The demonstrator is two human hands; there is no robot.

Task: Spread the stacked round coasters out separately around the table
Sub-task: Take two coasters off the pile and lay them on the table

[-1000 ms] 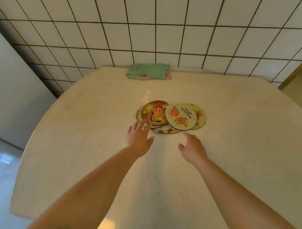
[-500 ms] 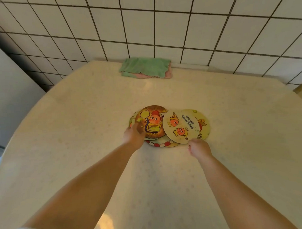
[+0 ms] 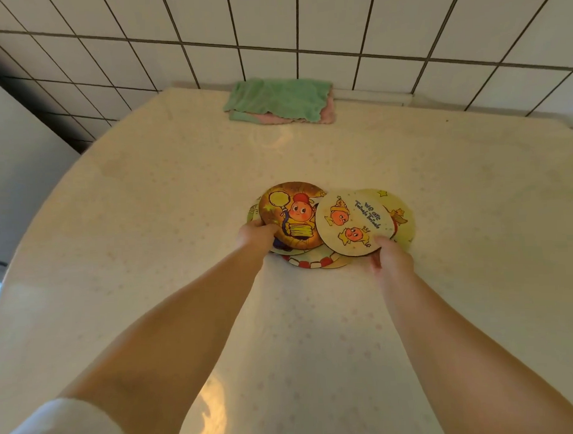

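Coasters [image 3: 331,225] lie in an overlapping heap mid-tabletop [image 3: 148,195], well short of the green cloth [image 3: 277,98]. Left hand [image 3: 256,232] has fingers closed on the near edge of the orange coaster [image 3: 293,213]; right hand [image 3: 390,258] pinches the near rim of the pale coaster [image 3: 350,221]. Step in hand appears to be the first pick-off. Next move likely calls for lifting each clear and carrying them apart, away from the heap.

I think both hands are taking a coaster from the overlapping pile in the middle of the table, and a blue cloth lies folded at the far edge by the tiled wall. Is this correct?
Not quite: the cloth is green, with a pink layer under it, not blue. The head view shows this. The rest holds: the left hand and the right hand each take a coaster from the overlapping pile in the middle of the table, and the cloth lies by the tiled wall.
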